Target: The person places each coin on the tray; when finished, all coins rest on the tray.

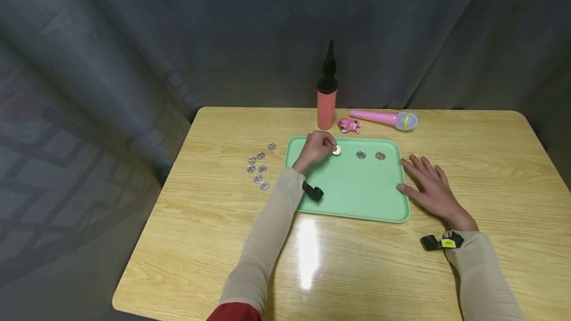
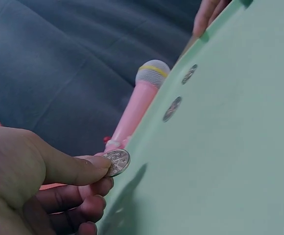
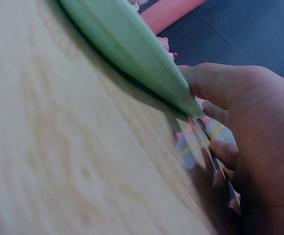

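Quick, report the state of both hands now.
Left hand: closed, pinching a coin between thumb and fingers.
Right hand: open, holding nothing, at the edge of the green tray.

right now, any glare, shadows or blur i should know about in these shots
Head view: a bright glare streak on the table before the tray; left wrist view: a dark shadow on the tray near the left hand and its coin; right wrist view: blurred wood grain, microphone mirrored in the tabletop.
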`<action>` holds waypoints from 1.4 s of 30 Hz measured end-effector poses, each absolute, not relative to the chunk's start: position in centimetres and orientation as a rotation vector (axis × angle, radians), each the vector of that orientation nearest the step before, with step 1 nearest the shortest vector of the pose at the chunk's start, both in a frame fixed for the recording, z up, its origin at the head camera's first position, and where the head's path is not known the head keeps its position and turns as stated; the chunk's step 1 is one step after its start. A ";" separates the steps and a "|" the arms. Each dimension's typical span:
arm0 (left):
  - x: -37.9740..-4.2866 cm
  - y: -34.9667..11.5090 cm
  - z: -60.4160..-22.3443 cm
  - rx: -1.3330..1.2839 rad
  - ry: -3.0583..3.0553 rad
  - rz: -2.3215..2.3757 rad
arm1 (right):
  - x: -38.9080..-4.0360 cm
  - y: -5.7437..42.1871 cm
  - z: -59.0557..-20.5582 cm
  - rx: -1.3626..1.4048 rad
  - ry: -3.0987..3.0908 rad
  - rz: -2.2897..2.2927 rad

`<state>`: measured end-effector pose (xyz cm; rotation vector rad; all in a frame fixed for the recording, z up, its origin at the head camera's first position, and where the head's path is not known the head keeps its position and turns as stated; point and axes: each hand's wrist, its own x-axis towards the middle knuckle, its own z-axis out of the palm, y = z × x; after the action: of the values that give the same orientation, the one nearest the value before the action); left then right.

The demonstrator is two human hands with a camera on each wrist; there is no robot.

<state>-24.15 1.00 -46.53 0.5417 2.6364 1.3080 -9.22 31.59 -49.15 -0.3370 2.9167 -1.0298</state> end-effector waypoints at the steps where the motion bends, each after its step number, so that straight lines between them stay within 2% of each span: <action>1: -24.1 1.2 -46.6 0.548 2.641 1.289 | -9.2 31.6 -49.2 -0.337 2.916 -1.030; 26: -23.4 4.1 -47.0 0.555 2.742 1.045 | -9.3 31.7 -49.2 -0.333 2.907 -1.020; 42: -23.3 4.3 -47.0 0.590 2.794 0.918 | -9.4 31.7 -49.3 -0.333 2.911 -1.024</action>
<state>-23.32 4.34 -47.05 0.5900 2.7941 0.9182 -9.36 31.72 -49.34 -0.3327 2.9105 -1.0236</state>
